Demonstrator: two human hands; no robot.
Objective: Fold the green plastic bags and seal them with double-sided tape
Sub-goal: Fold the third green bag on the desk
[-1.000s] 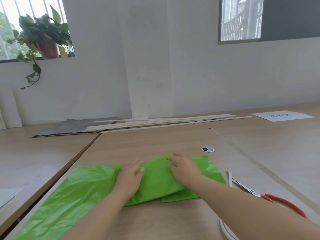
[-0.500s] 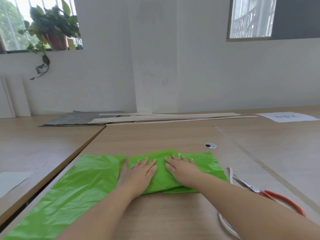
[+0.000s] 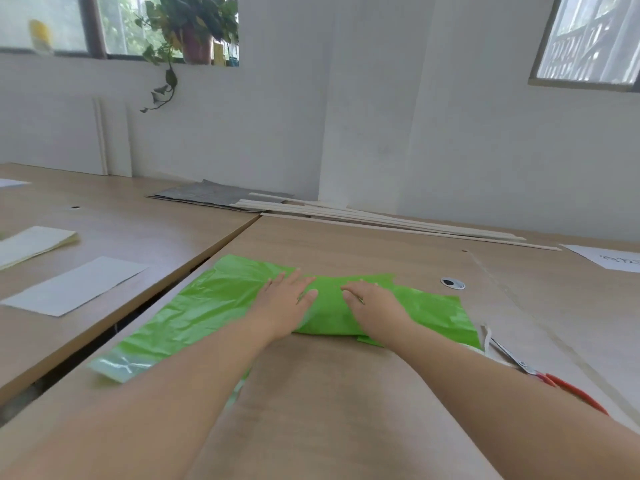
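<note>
1. Since the earlier frames our view has swung left, bringing a second table (image 3: 121, 216) with paper sheets (image 3: 74, 285) into sight. The left hand (image 3: 287, 303) and right hand (image 3: 375, 306) stay flat on the bag (image 3: 329, 306), now with a wider gap of green between them.
2. The left hand is palm down, fingers straight and slightly spread. It presses the folded part of the bag and curls round nothing.
3. The right hand lies just beside it, palm down, fingers straight, pressing the same fold. It also curls round nothing.
4. The bag lies on our table (image 3: 329, 393), folded thick under both hands. One unfolded stretch runs left toward the table edge and ends in a paler band.
5. Right of the bag we note a white strip (image 3: 487, 336), then scissors (image 3: 526, 368) with red handles. We cannot tell whether the two touch.
6. Beyond the bag sits a cable hole (image 3: 452, 283), and farther off long sticks (image 3: 381, 220) lie by the wall.
</note>
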